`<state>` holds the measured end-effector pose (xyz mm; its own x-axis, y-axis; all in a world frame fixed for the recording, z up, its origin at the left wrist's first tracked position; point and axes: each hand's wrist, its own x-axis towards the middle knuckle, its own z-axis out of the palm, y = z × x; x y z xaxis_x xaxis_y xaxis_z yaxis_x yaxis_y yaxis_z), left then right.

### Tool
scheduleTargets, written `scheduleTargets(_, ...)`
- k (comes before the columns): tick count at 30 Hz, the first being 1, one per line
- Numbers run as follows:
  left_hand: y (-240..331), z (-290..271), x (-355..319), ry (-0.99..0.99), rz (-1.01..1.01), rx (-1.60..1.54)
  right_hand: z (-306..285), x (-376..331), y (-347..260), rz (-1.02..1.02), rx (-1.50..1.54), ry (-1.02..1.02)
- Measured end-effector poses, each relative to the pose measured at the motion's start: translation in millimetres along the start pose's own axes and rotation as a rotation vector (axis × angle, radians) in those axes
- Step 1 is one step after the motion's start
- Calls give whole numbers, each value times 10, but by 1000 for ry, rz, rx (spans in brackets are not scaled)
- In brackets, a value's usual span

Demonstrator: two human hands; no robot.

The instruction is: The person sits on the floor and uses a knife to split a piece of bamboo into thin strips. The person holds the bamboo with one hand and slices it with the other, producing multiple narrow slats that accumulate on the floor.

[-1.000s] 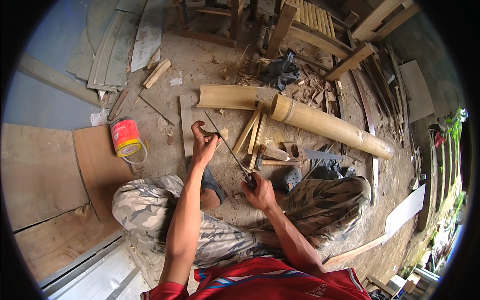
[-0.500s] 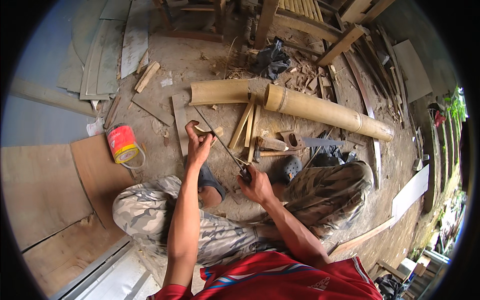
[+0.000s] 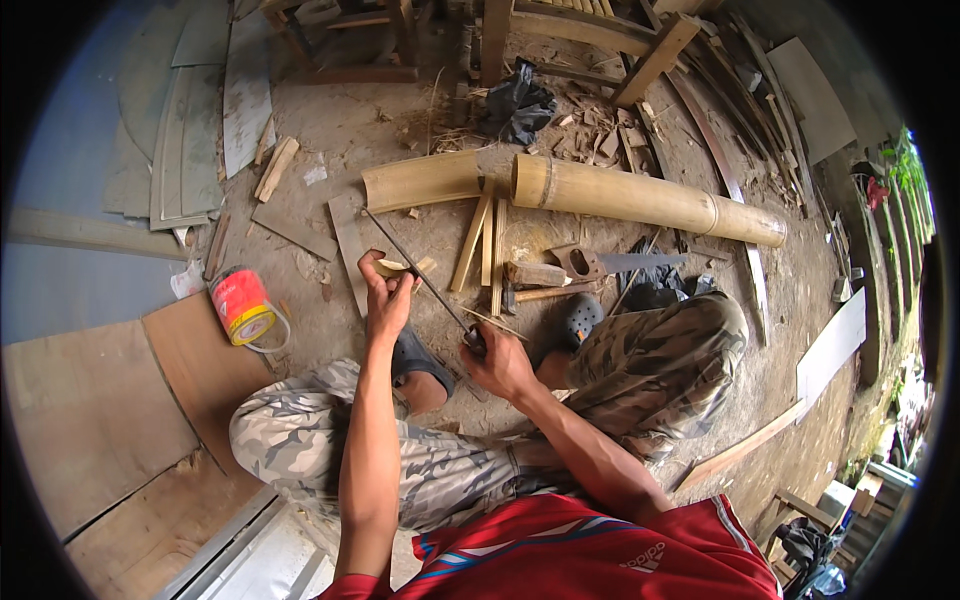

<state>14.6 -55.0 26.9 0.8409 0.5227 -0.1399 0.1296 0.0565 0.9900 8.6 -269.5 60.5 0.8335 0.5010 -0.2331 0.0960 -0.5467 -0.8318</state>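
Observation:
My right hand (image 3: pixel 500 362) is closed round the dark handle of a long-bladed knife (image 3: pixel 416 266). Its thin dark blade slants up and left, seen almost edge-on. My left hand (image 3: pixel 384 305) grips a small piece of pale bamboo (image 3: pixel 392 269), fingers curled and thumb raised beside the blade. The blade passes against or very close to this piece; contact cannot be made out. A thin light strip (image 3: pixel 500 326) shows by my right hand. Beyond the blade tip lies a split bamboo half (image 3: pixel 422 180), hollow side showing, and right of it a thick bamboo pole (image 3: pixel 620 195).
A handsaw (image 3: pixel 600 263), a hammer (image 3: pixel 545 293) and a wood block (image 3: pixel 536 274) lie ahead of my right foot. A red and yellow can (image 3: pixel 241 305) stands left. Wooden furniture legs (image 3: pixel 494 45), a black plastic bag (image 3: pixel 520 105) and wood scraps are farther off.
The view has shifted slightly, so the floor things sit a little differently. My hands stay close together, with the knife and bamboo piece still held; the blade lies a little farther across the piece.

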Motion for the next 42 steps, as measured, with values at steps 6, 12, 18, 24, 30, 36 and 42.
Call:
scheduleTargets(6,-50,-16,-15,-14,19,-5,62,38,-8,-10,37,10)
scheduleTargets(12,-146,-83,-4,-23,22,9,64,59,-46,-39,41,11)
scheduleTargets(18,-92,-45,-32,-27,15,19,95,107,-17,-14,42,-11)
scheduleTargets(24,-68,-66,-53,-15,-6,-24,155,132,30,-42,-51,25)
scheduleTargets(30,149,34,-19,348,-341,162,232,140,67,-8,-40,21)
scheduleTargets(36,-48,-162,142,338,-388,469,240,128,23,7,-68,-4)
scheduleTargets(42,107,-80,228,181,-446,561,229,154,36,80,-26,-4)
